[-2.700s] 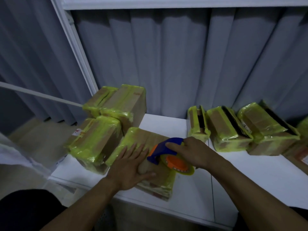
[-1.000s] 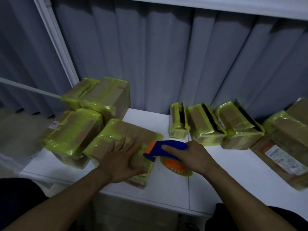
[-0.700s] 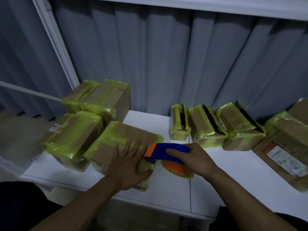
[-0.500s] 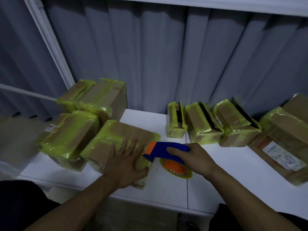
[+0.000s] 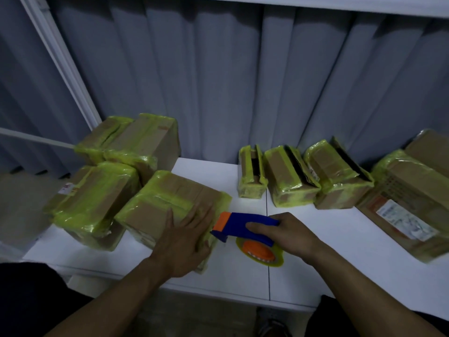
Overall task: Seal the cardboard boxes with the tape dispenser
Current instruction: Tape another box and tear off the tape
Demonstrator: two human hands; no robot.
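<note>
Head view: a person stands at a white table (image 5: 315, 251), sealing parcels in dim light.
Left hand: the left hand (image 5: 181, 242) lies flat with straight fingers, pressing on the near end of a brown cardboard box banded in yellow-green tape (image 5: 170, 198).
Right hand: the right hand (image 5: 289, 235) has its fingers curled round the handle of a blue-and-orange tape dispenser (image 5: 245, 223). The dispenser's orange nose meets that box's right edge, and its roll sits just right of the box, low over the table.
Done: that box carries tape across its top and edges. The stacked brown boxes (image 5: 97, 198) to its left and behind it look equally wrapped.
Left: three small taped boxes (image 5: 289, 181), behind and right of it, show dark gaps on top and may need closing. A large labelled carton (image 5: 408, 198) farther right looks only partly taped.
Stage: likely past halfway.
</note>
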